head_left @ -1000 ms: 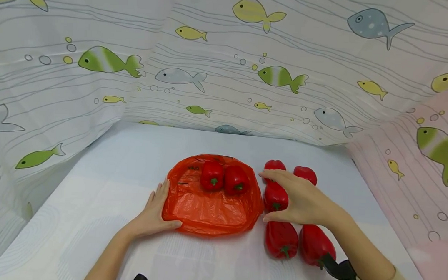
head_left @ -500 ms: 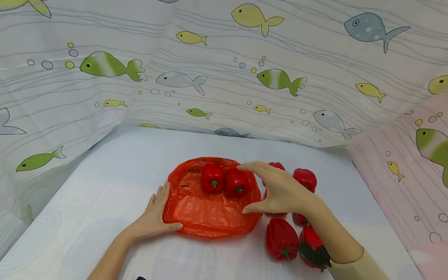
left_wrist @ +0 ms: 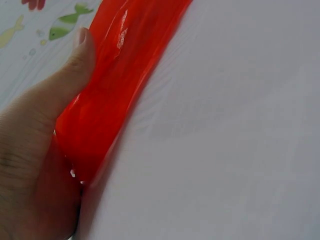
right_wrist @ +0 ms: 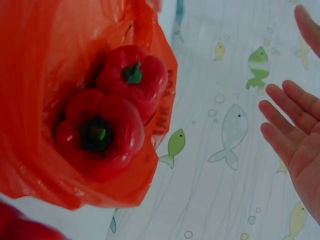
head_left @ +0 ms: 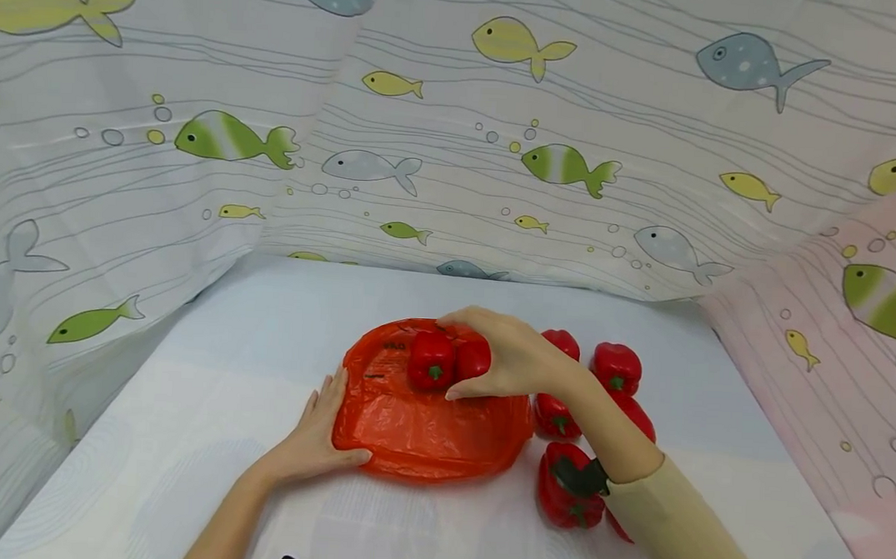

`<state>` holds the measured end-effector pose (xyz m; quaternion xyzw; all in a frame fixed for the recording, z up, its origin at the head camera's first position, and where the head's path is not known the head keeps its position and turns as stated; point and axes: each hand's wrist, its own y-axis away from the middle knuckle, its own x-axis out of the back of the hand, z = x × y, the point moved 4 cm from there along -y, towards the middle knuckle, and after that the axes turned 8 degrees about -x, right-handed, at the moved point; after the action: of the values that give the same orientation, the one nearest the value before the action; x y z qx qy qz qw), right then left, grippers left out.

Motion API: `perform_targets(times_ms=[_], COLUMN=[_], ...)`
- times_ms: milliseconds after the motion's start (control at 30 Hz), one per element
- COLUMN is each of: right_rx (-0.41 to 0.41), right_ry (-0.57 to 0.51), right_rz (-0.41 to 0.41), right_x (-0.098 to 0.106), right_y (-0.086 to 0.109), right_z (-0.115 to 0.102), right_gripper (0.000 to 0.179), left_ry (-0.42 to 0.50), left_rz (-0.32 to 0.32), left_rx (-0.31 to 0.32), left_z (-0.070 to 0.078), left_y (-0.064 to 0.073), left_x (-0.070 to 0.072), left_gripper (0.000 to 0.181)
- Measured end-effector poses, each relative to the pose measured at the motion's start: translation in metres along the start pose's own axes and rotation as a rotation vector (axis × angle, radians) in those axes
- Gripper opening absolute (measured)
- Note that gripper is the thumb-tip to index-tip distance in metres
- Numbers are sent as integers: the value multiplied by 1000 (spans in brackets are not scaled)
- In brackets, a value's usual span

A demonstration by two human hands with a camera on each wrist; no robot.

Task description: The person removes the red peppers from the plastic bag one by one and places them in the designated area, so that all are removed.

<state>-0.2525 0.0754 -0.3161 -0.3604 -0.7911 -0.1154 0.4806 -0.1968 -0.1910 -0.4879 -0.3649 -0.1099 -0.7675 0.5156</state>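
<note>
An orange plastic bag (head_left: 426,433) lies spread with its mouth upward, and two red bell peppers (head_left: 431,364) sit side by side at its far part. My left hand (head_left: 309,436) rests against the bag's left edge, fingers straight and thumb at the near rim. Over the bag's right side hovers my right hand (head_left: 508,353), thumb and fingers apart with nothing between them; it partly hides the right bell pepper (head_left: 472,360). In the right wrist view, the spread right hand (right_wrist: 305,135) is apart from both green-stemmed peppers (right_wrist: 100,132).
Several more red bell peppers (head_left: 617,369) lie on the white table (head_left: 281,314) right of the bag, some partly hidden under the right forearm. A fish-patterned curtain (head_left: 439,129) surrounds the table at the back and sides.
My right hand has moved left, from above the loose bell peppers to over the bag and its two peppers. My left hand has stayed at the bag's edge.
</note>
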Motion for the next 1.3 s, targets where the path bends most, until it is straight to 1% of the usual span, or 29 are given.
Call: perform_targets(times_ms=[300,467,700,833,1100,1300], right_rx=[29,29,43,17,-12,-53], right_ry=[-8,-17,-3,2,23,43], right_rz=[-9,-23,-50,-78,-103,-112], right_x=[-7,-12,-21,-26,-37,-45], right_y=[-20,-30,-43,-49,-62,-70], right_z=[-5,-10,-13,-13,-4,11], right_gripper=[72,71,69,68,65,63], left_ry=[-1,-3,-3,-12,-15,-19], left_rz=[-3,-6,-19,-24,-32,-23], left_rx=[6,20,30,44,57,48], left_z=[1,0,1,0,1,2], left_y=[0,1,0,0,0,0], left_x=[-1,-1,0,0,0,1], left_gripper=[124,124,123,123,123,123])
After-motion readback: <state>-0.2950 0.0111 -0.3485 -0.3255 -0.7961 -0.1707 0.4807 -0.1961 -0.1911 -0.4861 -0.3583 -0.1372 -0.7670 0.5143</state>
